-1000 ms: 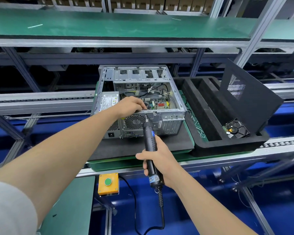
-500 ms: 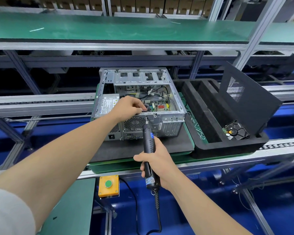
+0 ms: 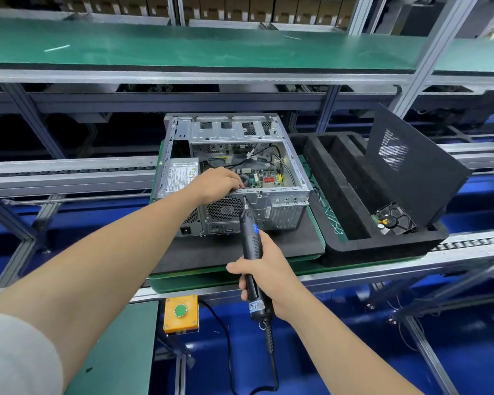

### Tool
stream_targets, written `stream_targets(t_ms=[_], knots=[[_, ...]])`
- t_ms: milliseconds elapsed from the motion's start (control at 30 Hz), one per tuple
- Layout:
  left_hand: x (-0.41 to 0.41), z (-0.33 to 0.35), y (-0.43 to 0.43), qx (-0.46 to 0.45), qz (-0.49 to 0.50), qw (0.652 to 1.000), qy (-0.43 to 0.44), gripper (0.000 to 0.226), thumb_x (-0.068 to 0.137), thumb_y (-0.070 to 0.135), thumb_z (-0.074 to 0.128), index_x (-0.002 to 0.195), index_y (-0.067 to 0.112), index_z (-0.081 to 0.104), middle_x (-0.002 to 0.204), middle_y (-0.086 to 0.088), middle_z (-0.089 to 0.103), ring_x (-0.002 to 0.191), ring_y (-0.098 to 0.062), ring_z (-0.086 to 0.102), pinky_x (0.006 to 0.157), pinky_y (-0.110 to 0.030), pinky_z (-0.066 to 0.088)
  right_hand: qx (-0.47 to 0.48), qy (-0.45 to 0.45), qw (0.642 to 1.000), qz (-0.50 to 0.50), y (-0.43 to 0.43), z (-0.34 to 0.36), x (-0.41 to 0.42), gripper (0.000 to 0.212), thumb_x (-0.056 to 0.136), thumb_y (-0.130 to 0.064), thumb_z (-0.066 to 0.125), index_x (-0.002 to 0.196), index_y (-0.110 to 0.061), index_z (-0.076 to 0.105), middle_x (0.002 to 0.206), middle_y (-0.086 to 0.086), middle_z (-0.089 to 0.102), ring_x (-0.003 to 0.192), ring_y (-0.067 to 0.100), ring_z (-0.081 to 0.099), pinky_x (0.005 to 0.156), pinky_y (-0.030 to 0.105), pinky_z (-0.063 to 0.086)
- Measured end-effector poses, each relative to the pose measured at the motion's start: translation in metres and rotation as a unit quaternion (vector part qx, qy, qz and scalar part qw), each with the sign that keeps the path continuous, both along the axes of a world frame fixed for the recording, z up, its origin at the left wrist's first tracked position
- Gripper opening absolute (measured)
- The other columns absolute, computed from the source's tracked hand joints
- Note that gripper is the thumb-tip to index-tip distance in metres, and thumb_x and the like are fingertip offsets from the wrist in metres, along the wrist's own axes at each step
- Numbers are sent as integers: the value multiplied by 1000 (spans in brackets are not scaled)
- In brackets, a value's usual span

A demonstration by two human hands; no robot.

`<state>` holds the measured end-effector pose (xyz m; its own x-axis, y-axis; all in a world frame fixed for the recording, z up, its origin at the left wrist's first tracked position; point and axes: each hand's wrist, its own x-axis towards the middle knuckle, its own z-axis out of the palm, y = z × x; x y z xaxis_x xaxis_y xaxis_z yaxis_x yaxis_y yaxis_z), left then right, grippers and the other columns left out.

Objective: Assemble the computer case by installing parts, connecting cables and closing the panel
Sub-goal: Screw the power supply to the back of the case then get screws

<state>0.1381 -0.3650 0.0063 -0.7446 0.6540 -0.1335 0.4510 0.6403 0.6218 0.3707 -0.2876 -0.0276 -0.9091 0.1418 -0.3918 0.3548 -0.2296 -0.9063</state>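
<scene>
Head view: I am looking down over both forearms at the assembly line.
Sleeve: a pale sleeve (image 3: 17, 357) covers my left upper arm at the lower left corner.
Button box: a yellow button box (image 3: 181, 313) with a green button sits below the front edge of the counter (image 3: 354, 276).
Power supply: a grey power supply (image 3: 180, 173) with a white label fills the left side of the case, just left of my hands.
Left hand: my left hand (image 3: 217, 183) lies on the case's rear top edge with its fingers curled down inside. I cannot tell whether they grasp anything there.
Computer case: the computer case (image 3: 234, 129) lies on its side on a black mat (image 3: 291, 243) at the middle of the counter. Its open side faces up and its rear faces me. Cables and a green motherboard (image 3: 265, 178) show inside.
Screwdriver: the black electric screwdriver (image 3: 250, 243) points away from me. Its bit touches the rear panel at the upper right corner of the fan grille (image 3: 224, 208), and its cable hangs below.
Right hand: my right hand (image 3: 265, 277) is clenched around the screwdriver's body.
Foam tray: a black foam tray (image 3: 382, 246) sits just right of the mat.
Side panel: the black side panel (image 3: 417, 172) stands tilted in the tray.
Hard drive: a hard drive (image 3: 394, 220) rests in the tray's near right pocket.
</scene>
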Motion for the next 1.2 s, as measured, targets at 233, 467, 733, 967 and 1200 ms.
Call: stream_targets(t_ms=[233,467,733,967,1200], knots=[[2,0,-1,12,8,1000,2,18,84,38,54,77,46,69,113,15,70,104,-12,60,93,-35,46,-2,-5,1000,-6,-3,-3,4,81,78,0,78,143,-35,45,87,9,63,58,24,57,52,34,53],[3,2,0,6,4,1000,-2,17,88,37,55,75,39,67,110,14,69,103,-15,60,89,-36,43,-6,-15,1000,1,-3,-8,14,80,79,0,77,143,-35,44,81,7,62,58,23,57,51,33,52],[6,-4,-6,6,26,998,55,20,90,41,49,91,41,69,100,15,69,86,-13,60,71,-32,42,0,-47,998,36,3,-9,18,71,79,-4,80,133,-38,49,89,13,61,59,24,57,54,34,53],[29,-15,-30,250,165,937,182,26,90,8,52,100,21,73,99,9,64,91,-6,58,81,-20,44,13,-18,995,93,4,-16,19,76,75,-16,85,124,-61,49,79,-1,67,61,24,59,53,34,54],[89,-57,-126,332,391,844,155,9,91,18,57,96,25,53,91,8,53,79,1,51,70,-8,37,-40,-12,986,163,-48,-15,-11,54,89,-17,66,127,-52,49,79,9,59,62,28,59,56,40,55]])
